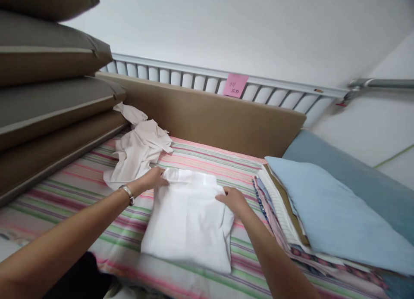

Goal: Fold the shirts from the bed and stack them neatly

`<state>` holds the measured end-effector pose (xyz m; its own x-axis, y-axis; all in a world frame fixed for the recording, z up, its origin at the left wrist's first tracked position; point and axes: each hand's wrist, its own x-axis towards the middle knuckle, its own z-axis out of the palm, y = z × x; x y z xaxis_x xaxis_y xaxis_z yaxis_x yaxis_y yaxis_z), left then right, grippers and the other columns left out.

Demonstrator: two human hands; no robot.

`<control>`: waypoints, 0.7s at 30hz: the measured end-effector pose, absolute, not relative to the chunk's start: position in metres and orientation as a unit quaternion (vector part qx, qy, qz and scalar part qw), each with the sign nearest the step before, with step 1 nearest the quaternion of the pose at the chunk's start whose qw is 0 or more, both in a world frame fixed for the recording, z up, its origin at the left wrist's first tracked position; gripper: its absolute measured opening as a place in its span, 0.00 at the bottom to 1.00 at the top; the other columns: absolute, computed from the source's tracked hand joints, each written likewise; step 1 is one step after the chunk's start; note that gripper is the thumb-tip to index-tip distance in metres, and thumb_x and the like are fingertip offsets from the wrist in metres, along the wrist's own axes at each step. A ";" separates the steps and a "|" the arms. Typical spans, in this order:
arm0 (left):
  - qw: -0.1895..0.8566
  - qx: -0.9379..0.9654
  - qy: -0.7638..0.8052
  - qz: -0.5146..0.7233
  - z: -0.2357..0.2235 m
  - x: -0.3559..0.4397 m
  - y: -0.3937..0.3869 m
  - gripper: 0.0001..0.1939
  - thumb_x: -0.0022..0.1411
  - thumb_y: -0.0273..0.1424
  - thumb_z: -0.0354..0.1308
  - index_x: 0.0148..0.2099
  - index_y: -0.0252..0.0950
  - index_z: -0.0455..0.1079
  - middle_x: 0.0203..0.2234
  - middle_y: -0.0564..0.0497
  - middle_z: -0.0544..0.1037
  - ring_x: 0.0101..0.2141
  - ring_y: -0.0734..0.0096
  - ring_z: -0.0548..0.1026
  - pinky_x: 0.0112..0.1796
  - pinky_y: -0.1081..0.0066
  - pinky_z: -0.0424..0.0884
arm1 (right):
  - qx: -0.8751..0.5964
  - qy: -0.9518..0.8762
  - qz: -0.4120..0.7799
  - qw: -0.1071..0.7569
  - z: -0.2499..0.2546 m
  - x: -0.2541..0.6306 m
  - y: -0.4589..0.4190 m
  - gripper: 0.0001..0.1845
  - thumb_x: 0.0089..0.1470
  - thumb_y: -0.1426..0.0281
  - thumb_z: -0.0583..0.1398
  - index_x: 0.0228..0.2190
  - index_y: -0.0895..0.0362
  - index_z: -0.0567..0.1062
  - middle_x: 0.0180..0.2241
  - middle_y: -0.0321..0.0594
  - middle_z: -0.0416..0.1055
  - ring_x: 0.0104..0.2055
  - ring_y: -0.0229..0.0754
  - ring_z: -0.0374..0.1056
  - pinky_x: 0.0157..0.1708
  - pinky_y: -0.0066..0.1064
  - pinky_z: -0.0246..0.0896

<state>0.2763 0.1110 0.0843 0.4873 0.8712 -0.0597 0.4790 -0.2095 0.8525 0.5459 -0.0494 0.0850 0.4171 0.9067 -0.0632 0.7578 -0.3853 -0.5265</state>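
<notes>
A white cloth garment [189,221], folded to a rough rectangle, lies on the striped cloth [123,225] in front of me. My left hand [158,177] pinches its far left corner; a silver watch or bracelet [128,194] circles that wrist. At the far right corner, my right hand [231,197] grips the same garment between thumb and fingers. The garment's far edge is folded over between the two hands, and its near edge rests flat on the cloth. Beyond my left hand lies a crumpled off-white cloth [142,144].
Folded fabrics are stacked at the right, a light blue piece [326,200] on top. Several brown-grey cushions [48,98] pile up at the left. A brown board [207,111] stands along the back before a radiator [187,80] bearing a pink note [235,84].
</notes>
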 end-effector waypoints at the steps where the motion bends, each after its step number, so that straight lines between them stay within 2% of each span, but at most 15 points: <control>1: 0.428 0.753 0.435 0.247 0.099 0.274 0.106 0.08 0.37 0.24 0.64 0.26 0.32 0.73 0.22 0.53 0.75 0.28 0.64 0.71 0.31 0.72 0.65 | -0.813 -0.513 0.157 0.227 0.098 0.545 -0.054 0.06 0.43 0.68 0.60 0.26 0.55 0.76 0.25 0.35 0.73 0.28 0.38 0.65 0.27 0.27 0.51; 4: 0.358 0.798 0.337 0.347 0.143 0.262 0.085 0.08 0.47 0.31 0.63 0.31 0.32 0.73 0.30 0.50 0.75 0.35 0.64 0.71 0.37 0.71 0.66 | -0.792 -0.534 0.066 0.289 0.134 0.542 -0.071 0.07 0.46 0.66 0.59 0.27 0.56 0.74 0.28 0.37 0.71 0.32 0.40 0.65 0.31 0.29 0.53; 7: 0.200 0.845 0.239 0.434 0.165 0.243 0.062 0.06 0.55 0.31 0.58 0.33 0.34 0.73 0.32 0.48 0.74 0.37 0.65 0.70 0.40 0.68 0.65 | -0.696 -0.609 -0.079 0.373 0.146 0.535 -0.095 0.07 0.50 0.66 0.57 0.29 0.55 0.73 0.31 0.39 0.70 0.36 0.43 0.64 0.36 0.32 0.56; 9: 0.096 0.870 0.195 0.442 0.155 0.227 0.048 0.07 0.59 0.27 0.53 0.35 0.36 0.72 0.34 0.46 0.74 0.38 0.65 0.69 0.42 0.65 0.64 | -0.626 -0.653 -0.162 0.395 0.131 0.530 -0.115 0.06 0.52 0.69 0.55 0.32 0.55 0.72 0.33 0.40 0.70 0.38 0.44 0.63 0.40 0.36 0.57; 11: 0.034 0.898 0.167 0.404 0.124 0.213 0.034 0.10 0.61 0.24 0.49 0.38 0.37 0.72 0.37 0.46 0.74 0.40 0.64 0.68 0.44 0.63 0.62 | -0.593 -0.677 -0.206 0.384 0.099 0.523 -0.137 0.08 0.52 0.72 0.55 0.35 0.54 0.71 0.36 0.41 0.70 0.42 0.45 0.63 0.45 0.40 0.57; 13: 0.021 0.932 0.157 0.327 0.080 0.203 0.017 0.11 0.60 0.22 0.49 0.39 0.37 0.71 0.37 0.46 0.74 0.41 0.63 0.68 0.46 0.60 0.61 | -0.599 -0.693 -0.197 0.349 0.057 0.513 -0.160 0.13 0.49 0.77 0.54 0.37 0.54 0.71 0.38 0.41 0.71 0.43 0.46 0.63 0.48 0.42 0.56; 17: 0.078 0.961 0.193 0.183 0.004 0.190 -0.020 0.15 0.55 0.19 0.51 0.43 0.37 0.70 0.41 0.46 0.74 0.42 0.63 0.68 0.47 0.61 0.61 | -0.672 -0.683 -0.085 0.275 -0.008 0.488 -0.196 0.20 0.43 0.83 0.51 0.34 0.53 0.72 0.36 0.39 0.71 0.42 0.44 0.65 0.51 0.44 0.55; 21: 0.118 0.951 0.240 0.156 -0.012 0.173 -0.029 0.27 0.51 0.16 0.49 0.53 0.39 0.65 0.50 0.46 0.70 0.50 0.62 0.66 0.54 0.57 0.56 | -0.699 -0.668 0.017 0.254 -0.021 0.490 -0.208 0.24 0.42 0.83 0.49 0.38 0.53 0.73 0.42 0.40 0.71 0.48 0.45 0.63 0.55 0.46 0.52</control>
<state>0.1727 -0.0287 -0.0125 0.8362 0.4930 0.2402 0.4195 -0.8571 0.2989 0.4904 -0.2079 -0.0206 0.1069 0.9432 0.3146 0.9255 0.0213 -0.3781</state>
